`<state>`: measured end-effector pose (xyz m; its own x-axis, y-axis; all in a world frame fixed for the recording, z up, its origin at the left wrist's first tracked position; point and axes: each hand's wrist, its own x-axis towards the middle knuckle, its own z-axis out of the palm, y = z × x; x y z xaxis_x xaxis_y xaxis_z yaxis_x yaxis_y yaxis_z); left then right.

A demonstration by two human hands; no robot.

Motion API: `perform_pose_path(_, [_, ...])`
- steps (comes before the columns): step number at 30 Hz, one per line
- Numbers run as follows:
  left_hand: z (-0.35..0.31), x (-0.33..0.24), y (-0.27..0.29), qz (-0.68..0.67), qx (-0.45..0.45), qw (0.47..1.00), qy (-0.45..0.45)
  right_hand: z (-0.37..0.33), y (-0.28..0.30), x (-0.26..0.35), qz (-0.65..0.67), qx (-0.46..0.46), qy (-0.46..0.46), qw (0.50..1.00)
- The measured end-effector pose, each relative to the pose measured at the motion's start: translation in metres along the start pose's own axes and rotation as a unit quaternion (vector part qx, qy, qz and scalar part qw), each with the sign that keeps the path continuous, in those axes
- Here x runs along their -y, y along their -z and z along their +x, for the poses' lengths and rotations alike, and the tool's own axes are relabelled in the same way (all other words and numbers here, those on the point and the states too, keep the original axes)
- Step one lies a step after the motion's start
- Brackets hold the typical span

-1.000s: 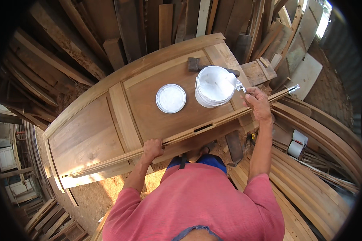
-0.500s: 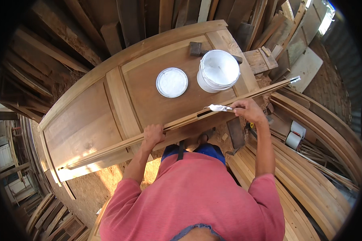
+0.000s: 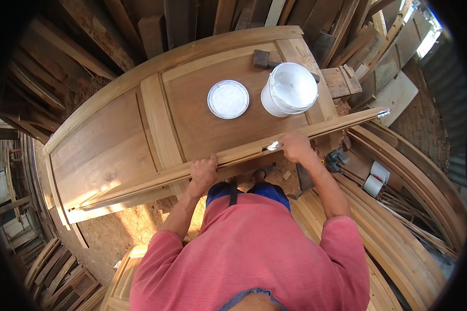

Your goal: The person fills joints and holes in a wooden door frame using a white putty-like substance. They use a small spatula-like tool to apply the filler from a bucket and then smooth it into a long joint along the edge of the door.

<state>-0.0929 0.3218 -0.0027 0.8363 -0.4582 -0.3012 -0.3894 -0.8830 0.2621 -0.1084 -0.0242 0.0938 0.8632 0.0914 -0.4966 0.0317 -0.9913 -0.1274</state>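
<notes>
My left hand point(image 3: 204, 171) is closed round a long wooden rail point(image 3: 184, 171), which lies along the near side of a panelled wooden door point(image 3: 151, 111). Farther right, my right hand point(image 3: 296, 146) pinches a small applicator whose tip carries thick white paste point(image 3: 273, 146). That tip is at a dark slot in the rail's edge; my fingers hide the rest of the applicator, so its kind does not show. White paste also coats the rail's far right end point(image 3: 383, 112). On the door stand an open white bucket point(image 3: 290, 89), smeared white inside, and its round lid point(image 3: 228, 99).
Behind the bucket lies a mallet point(image 3: 262, 59) with a dark head. Stacked boards point(image 3: 394, 228) fill the right side. A green power tool point(image 3: 337, 159) and a white cylindrical container point(image 3: 373, 181) lie among them. Planks point(image 3: 181, 23) lean along the back. Sawdust covers the floor point(image 3: 109, 236).
My right hand has brought the paste-covered tip down and slightly left, from above the rail to its slot. My left hand still grips the rail, which now appears turned, showing a broader face.
</notes>
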Motion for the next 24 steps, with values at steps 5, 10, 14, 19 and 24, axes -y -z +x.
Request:
perform_pose_path(5, [-0.006, 0.001, -0.001, -0.037, -0.070, 0.995, -0.055, -0.010, 0.012, 0.010, -0.065, 0.051, -0.071, 0.994])
perform_pose_path(10, [-0.004, 0.006, -0.007, -0.042, -0.056, 0.996, -0.059, -0.004, 0.016, 0.021, -0.036, 0.110, -0.077, 0.990])
perform_pose_path(14, [-0.001, 0.008, -0.005, -0.048, -0.048, 0.996, -0.057, -0.003, 0.015, 0.027, -0.055, 0.097, -0.066, 0.992])
perform_pose_path(19, [0.004, 0.006, 0.011, -0.052, 0.005, 0.998, -0.038, -0.002, 0.015, 0.016, -0.016, 0.079, -0.141, 0.987])
perform_pose_path(24, [0.007, 0.007, 0.009, -0.047, 0.023, 0.998, -0.035, -0.005, -0.013, 0.031, 0.064, 0.030, -0.060, 0.996])
